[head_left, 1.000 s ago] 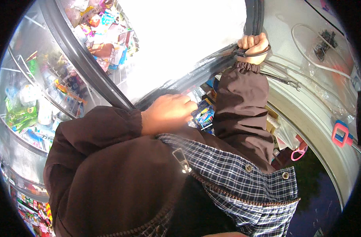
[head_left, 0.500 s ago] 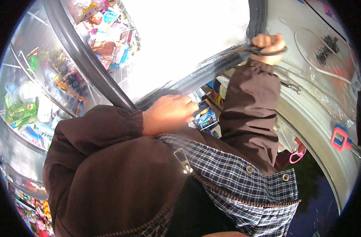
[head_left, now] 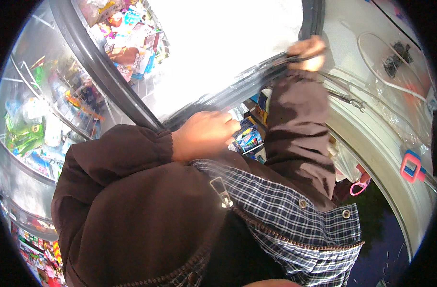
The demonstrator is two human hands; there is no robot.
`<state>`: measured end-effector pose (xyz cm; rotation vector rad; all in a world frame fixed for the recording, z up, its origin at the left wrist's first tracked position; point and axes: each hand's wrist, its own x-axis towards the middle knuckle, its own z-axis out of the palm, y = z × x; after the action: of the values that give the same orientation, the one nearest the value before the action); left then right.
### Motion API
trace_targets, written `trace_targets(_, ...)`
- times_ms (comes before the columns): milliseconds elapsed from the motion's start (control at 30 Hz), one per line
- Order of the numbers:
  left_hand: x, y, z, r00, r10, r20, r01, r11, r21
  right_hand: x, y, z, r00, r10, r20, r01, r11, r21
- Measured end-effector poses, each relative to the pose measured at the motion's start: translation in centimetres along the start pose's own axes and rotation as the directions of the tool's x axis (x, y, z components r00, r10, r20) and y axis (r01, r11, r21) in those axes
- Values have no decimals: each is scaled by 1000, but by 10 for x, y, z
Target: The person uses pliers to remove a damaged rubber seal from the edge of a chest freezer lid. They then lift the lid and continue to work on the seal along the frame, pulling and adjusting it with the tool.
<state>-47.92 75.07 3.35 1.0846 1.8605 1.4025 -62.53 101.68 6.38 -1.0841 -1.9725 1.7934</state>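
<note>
My right hand (head_left: 305, 52), blurred by motion, is closed around a dark, thin tool (head_left: 294, 58) with a looped part, at the corner of a freezer's black frame (head_left: 313, 16). Beside it is a glaring white, frosty surface (head_left: 218, 43), its detail washed out. My left hand (head_left: 204, 134) has curled fingers and lies at the lower black rail (head_left: 190, 117); what its fingertips hold, if anything, is hidden. Below the rail, between my arms, blue packets (head_left: 247, 138) show.
Wrapped frozen treats (head_left: 132, 57) fill baskets at upper left; green packets (head_left: 27, 136) lie under the curved glass. At right are looped cables (head_left: 359, 57), plastic bags (head_left: 398, 95), a metal tool (head_left: 352, 103), a pink-and-blue handle (head_left: 410, 165) and pink scissors (head_left: 359, 186).
My right hand with the dark tool moved right along the frame, then back left and slightly up. My left hand has barely moved.
</note>
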Motion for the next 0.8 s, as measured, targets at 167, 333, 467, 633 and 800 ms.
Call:
trace_targets(167, -1, -1, -2, 999, 17, -28, -17, 1000, 7, -22, -13, 19, 997, -17, 77, 10, 996, 91)
trace_targets(333, 2, 1, -2, 1000, 3, -25, -3, 1000, -7, -14, -12, 6, 999, 37, -30, -38, 999, -18)
trace_targets(467, 1, 2, -6, 1000, 10, -9, -10, 999, -30, -25, 11, 5, 975, 153, 158, -193, 943, 273)
trace_targets(633, 3, 5, -11, 996, 43, -79, -50, 995, -91, -28, -22, -29, 896, -204, 394, 43, 924, 380)
trace_targets(800, 6, 13, -10, 780, 70, -622, -117, 992, -36, -84, -6, -50, 820, -156, 551, -196, 828, 525)
